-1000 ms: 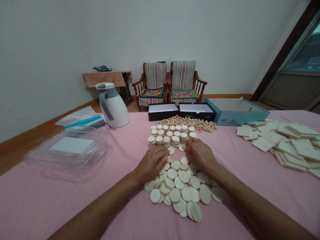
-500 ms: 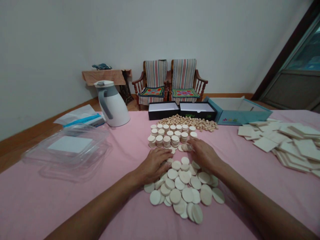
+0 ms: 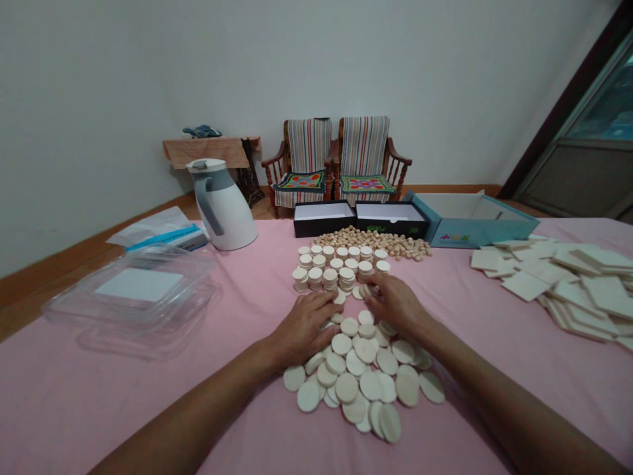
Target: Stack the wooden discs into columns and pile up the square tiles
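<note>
Pale round wooden discs (image 3: 366,349) lie in a loose heap on the pink cloth in front of me. Just beyond it, short disc stacks (image 3: 330,277) stand in rows. My left hand (image 3: 309,326) rests at the heap's upper left edge, fingers stretched over several discs and thumb apart. On the other side, my right hand (image 3: 395,302) is closed, thumb and fingers around a few wooden discs (image 3: 364,291) beside the front row of stacks. Its fingertips are partly hidden.
Small wooden beads (image 3: 376,241) are piled behind the stacks, before two black boxes (image 3: 324,227) and a blue box (image 3: 477,231). Square wooden tiles (image 3: 568,277) lie at right. A white jug (image 3: 230,214) and clear plastic trays (image 3: 138,297) stand at left.
My right hand has shifted slightly left, over the discs by the front row. My left hand stays nearly in place; a few discs at the heap's left edge have moved slightly.
</note>
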Motion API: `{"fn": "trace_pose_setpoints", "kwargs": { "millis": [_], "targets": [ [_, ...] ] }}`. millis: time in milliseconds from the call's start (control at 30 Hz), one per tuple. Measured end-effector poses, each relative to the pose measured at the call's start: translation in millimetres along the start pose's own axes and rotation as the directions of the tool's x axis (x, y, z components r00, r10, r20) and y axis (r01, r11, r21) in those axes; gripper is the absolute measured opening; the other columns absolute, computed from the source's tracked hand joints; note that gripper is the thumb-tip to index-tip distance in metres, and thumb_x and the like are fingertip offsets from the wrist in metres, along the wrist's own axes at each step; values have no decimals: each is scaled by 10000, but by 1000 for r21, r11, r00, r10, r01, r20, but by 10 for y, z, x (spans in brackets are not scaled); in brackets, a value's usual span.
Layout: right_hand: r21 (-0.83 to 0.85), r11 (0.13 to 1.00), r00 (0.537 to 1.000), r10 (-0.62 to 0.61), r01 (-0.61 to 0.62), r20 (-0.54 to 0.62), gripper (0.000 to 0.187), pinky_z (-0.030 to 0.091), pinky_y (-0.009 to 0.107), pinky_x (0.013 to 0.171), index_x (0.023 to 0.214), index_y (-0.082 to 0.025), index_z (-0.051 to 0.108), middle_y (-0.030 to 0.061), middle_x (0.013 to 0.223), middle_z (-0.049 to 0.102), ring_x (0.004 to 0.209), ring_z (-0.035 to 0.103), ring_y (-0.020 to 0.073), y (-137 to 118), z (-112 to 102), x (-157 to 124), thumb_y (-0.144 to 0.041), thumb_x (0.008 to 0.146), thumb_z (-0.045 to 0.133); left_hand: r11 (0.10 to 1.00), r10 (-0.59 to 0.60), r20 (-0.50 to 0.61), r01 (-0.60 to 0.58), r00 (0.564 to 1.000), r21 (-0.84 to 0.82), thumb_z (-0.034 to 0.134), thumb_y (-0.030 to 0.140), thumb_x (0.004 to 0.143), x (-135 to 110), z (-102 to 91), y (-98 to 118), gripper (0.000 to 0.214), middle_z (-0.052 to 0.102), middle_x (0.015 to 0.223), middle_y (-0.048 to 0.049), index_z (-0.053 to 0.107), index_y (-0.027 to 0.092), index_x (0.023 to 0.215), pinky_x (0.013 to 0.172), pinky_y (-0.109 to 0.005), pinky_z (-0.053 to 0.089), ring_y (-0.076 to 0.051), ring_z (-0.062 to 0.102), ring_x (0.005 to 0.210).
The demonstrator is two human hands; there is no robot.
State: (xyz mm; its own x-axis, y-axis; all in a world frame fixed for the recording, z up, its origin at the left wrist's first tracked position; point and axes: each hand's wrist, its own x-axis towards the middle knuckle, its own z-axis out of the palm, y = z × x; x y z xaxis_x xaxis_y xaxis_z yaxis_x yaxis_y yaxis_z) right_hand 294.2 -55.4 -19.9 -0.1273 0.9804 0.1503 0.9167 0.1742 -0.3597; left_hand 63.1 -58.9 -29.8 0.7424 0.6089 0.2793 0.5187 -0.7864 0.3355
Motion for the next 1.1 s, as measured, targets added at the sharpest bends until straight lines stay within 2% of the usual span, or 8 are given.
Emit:
{"fn": "trace_pose_setpoints", "kwargs": {
  "millis": [133,333,533,700,1100],
  "targets": [
    [-5,1000,1000,25,-25,1,402,390,269,739,1157,-188,594,84,990,669,882,587,199,27,39,10,-214,757,577,1000,-10,16,10,1000,-10,484,325,901,2,-6,-4,350,490,1361,-123,550,201,1222,1022,-461,333,-254,425,1257],
    [-7,1000,1000,27,-27,2,338,383,250,671,1089,-176,619,78,953,672,799,588,177,68,60,16,-222,755,587,997,15,17,-14,1000,-73,491,300,897,6,-42,20,292,561,1272,-102,582,193,1153,1011,-432,346,-235,466,1197],
    [-19,1000,995,-3,1,-103,286,371,260,690,1062,-182,619,69,924,645,791,560,174,8,-33,42,-261,788,587,993,17,6,-16,1000,-115,492,275,890,9,-63,49,271,594,1201,-104,604,182,1119,956,-406,407,-230,507,1116],
    [-43,997,996,-66,63,-65,271,363,260,705,1057,-206,611,61,922,637,827,547,177,-62,-42,44,-212,788,575,993,9,4,-8,1000,-115,497,276,890,2,-57,51,282,587,1222,-105,599,187,1138,963,-412,409,-234,505,1128],
    [-30,998,997,-63,62,-41,368,378,279,755,1094,-191,578,76,983,646,923,564,209,47,85,45,-162,727,574,994,7,13,-5,1000,-111,499,272,889,-23,-56,41,288,574,1245,-96,583,197,1155,976,-407,404,-225,496,1144]
  ]
}}
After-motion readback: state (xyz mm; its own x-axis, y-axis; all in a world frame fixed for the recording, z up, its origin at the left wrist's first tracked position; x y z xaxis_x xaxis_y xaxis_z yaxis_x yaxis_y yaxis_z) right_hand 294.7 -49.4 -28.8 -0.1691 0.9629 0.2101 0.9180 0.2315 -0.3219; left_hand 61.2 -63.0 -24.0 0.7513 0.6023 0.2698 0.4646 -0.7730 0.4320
